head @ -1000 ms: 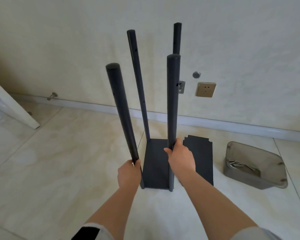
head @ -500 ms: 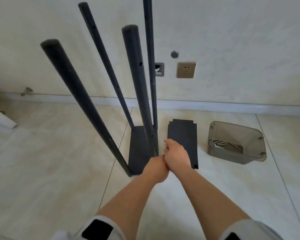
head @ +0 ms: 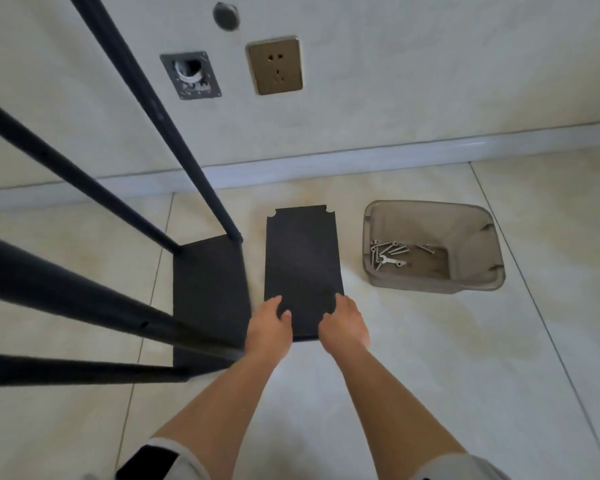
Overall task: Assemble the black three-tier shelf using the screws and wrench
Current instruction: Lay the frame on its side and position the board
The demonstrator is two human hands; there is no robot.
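**Lift the loose shelf panel level and keep the notches square to the posts**

Both your hands are on the near end of the loose shelf panel (head: 302,268), which lies flat on the floor (head: 430,375) just right of the frame. Your left hand (head: 269,325) has its thumb on top at the near left corner; your right hand (head: 342,325) curls over the near right corner. Whether the fingers are under the edge yet cannot be seen.

Get fingertips beneath both corners before you raise it, so it comes up flat. The four posts (head: 187,157) rise from the base panel (head: 210,289), so you will likely need to bring the corner notches in line with them. The screws (head: 388,252) wait in the grey bin (head: 478,282), near your right.
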